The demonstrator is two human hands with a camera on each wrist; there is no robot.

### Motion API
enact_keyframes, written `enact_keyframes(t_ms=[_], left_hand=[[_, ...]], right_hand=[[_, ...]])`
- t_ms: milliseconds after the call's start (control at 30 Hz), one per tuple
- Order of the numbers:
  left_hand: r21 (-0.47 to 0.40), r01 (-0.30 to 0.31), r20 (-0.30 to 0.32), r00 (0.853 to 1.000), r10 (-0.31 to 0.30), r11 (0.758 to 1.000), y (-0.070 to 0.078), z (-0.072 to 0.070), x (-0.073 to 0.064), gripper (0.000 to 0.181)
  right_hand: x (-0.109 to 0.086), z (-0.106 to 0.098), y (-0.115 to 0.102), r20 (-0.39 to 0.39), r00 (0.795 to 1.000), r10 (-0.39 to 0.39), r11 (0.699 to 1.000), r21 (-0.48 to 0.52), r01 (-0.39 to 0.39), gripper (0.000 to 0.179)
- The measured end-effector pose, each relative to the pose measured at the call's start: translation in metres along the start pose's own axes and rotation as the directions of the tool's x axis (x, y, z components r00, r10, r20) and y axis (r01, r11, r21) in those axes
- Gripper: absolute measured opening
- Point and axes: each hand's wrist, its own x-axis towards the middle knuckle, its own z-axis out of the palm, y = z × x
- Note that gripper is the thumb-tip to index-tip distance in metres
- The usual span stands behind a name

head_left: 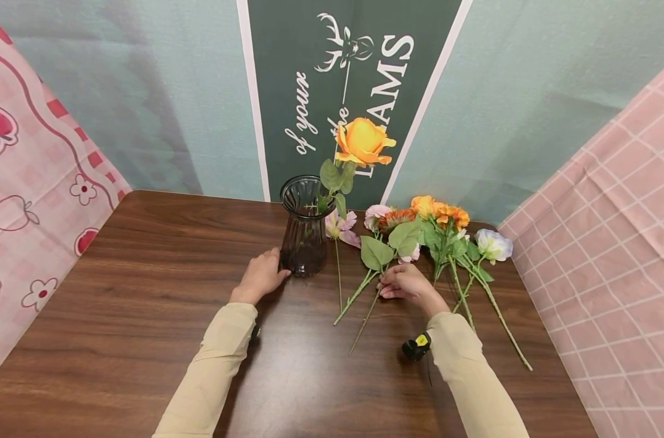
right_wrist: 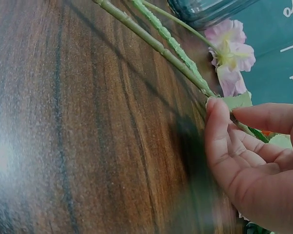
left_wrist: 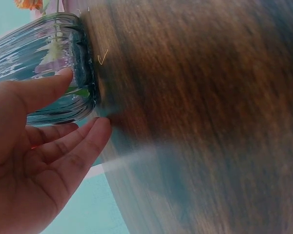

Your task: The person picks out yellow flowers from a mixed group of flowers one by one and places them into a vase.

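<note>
A dark-tinted glass vase (head_left: 304, 240) stands upright with one orange rose (head_left: 363, 143) in it, leaning right over the rim. My left hand (head_left: 260, 275) holds the vase low on its left side; in the left wrist view the thumb (left_wrist: 44, 90) lies along the glass, with the other fingers on the opposite side. To the right, my right hand (head_left: 407, 285) pinches a thin brown-green flower stem (head_left: 366, 322) between thumb and fingertips. Green leaves (head_left: 377, 252) sit just above that grip. Which bloom tops this stem is hard to tell.
Right of the vase lie a pink-purple flower (head_left: 339, 226), orange flowers (head_left: 441, 212) and a pale blue-white flower (head_left: 493, 244), stems pointing toward the front. A wooden table (head_left: 118, 316) carries everything. Behind it hangs a printed cloth (head_left: 216, 109), with a pink gridded cloth (head_left: 611, 243) at the right.
</note>
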Motion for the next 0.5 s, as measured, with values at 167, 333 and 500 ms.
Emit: enact_keyframes(t_ms=[167, 333, 500], left_hand=[[0.001, 0.000, -0.005, 1.000, 0.000, 1.000, -0.0003, 0.0002, 0.0005, 0.053], [0.005, -0.007, -0.006, 1.000, 0.007, 1.000, 0.0007, -0.0003, -0.0004, 0.055], [0.005, -0.015, -0.014, 1.000, 0.015, 1.000, 0.0002, 0.0000, -0.0007, 0.055]], right_hand=[[-0.0017, -0.0004, -0.0019, 0.017, 1.000, 0.003, 1.000, 0.012, -0.003, 0.014], [-0.0032, 0.0001, -0.0039, 0.029, 1.000, -0.003, 1.000, 0.020, 0.002, 0.014], [-0.0054, 0.0015, -0.0069, 0.036, 0.999, -0.002, 0.999, 0.039, 0.001, 0.015]])
